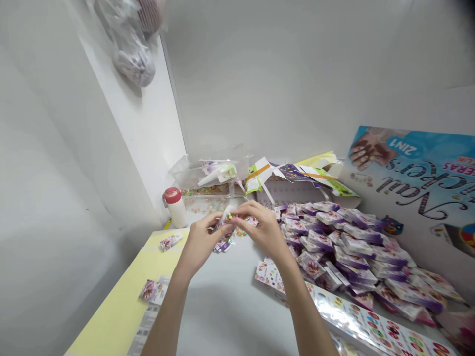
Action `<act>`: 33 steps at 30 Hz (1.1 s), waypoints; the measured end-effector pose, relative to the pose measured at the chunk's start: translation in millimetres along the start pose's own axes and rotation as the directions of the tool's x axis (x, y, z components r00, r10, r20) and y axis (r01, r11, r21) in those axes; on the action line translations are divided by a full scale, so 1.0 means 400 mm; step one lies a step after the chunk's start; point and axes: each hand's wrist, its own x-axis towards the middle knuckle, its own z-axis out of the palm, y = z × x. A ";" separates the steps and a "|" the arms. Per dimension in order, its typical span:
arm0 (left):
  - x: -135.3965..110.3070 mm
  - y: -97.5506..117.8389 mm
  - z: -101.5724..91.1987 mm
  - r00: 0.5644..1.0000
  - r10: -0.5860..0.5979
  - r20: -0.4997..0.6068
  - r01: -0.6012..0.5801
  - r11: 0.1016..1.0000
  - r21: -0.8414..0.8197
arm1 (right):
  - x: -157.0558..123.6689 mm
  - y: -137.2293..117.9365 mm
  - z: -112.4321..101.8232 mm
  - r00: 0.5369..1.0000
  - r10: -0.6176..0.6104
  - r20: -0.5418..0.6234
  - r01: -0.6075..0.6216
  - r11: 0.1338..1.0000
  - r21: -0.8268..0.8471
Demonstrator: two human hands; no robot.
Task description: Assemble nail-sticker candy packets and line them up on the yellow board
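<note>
My left hand (pixel 203 237) and my right hand (pixel 260 228) meet over the middle of the table. Between the left fingers is a small white-and-purple box (pixel 223 216), its lower part hidden by the hand. The right fingertips pinch at its edge, where a tiny yellow-green piece (pixel 230 215) shows; its kind is too small to tell. Beneath the hands lie more flat purple-and-white cartons (pixel 221 246) and loose colourful bits (pixel 241 232).
A heap of small purple-and-white boxes (pixel 334 242) covers the right side, beside a long printed strip (pixel 345 306). A large nail stickers carton (pixel 415 183) stands behind. Clear plastic trays (pixel 208 190) and a red-capped bottle (pixel 176 207) sit at the back left. Flattened cartons (pixel 152 291) lie front left.
</note>
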 end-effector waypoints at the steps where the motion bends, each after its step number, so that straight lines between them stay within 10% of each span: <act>1: -0.001 0.001 0.001 1.000 0.002 -0.009 -0.002 1.000 0.004 | 0.000 -0.002 -0.003 1.000 -0.012 0.026 0.012 1.000 -0.004; 33: -0.016 0.030 -0.018 1.000 0.021 -0.016 -0.014 0.941 0.338 | -0.010 0.000 0.006 0.968 0.020 0.251 0.002 0.996 -0.088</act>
